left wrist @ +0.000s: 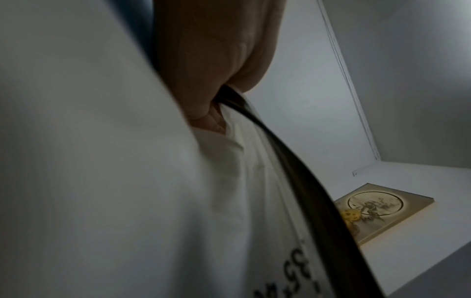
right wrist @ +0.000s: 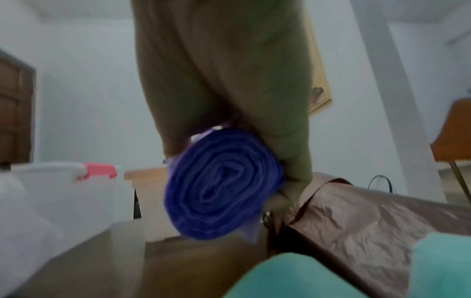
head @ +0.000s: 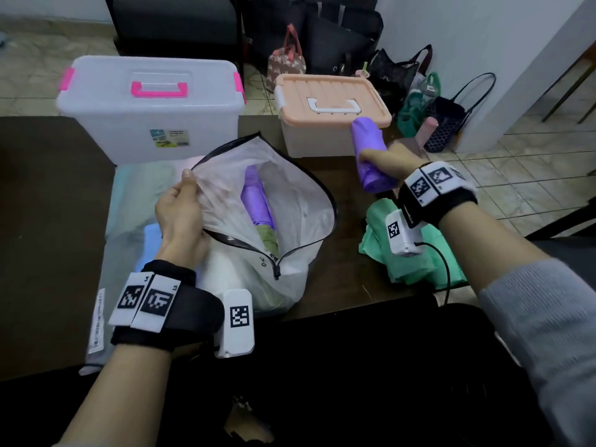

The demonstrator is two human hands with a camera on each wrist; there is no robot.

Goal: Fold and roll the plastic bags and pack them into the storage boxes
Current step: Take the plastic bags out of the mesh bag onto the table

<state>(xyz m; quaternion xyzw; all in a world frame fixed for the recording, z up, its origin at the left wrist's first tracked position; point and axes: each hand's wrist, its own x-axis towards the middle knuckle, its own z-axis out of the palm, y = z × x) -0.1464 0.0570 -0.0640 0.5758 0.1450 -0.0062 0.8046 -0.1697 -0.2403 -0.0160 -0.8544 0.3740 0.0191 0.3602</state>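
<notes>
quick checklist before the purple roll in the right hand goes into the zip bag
1. Roll secured: right hand grips the purple roll around its middle: ok.
2. Roll tight: the right wrist view shows a neat spiral end: ok.
3. Bag mouth open: left hand pinches the zippered edge of the clear zip bag and lifts it wide: ok.
4. Room inside: one purple roll and an olive roll already lie in it, with space beside them: ok.
5. Path: nothing stands between roll and opening: ok.
6. Storage boxes ready: pink-handled box and peach-lidded box both have their lids on: not ok.
</notes>
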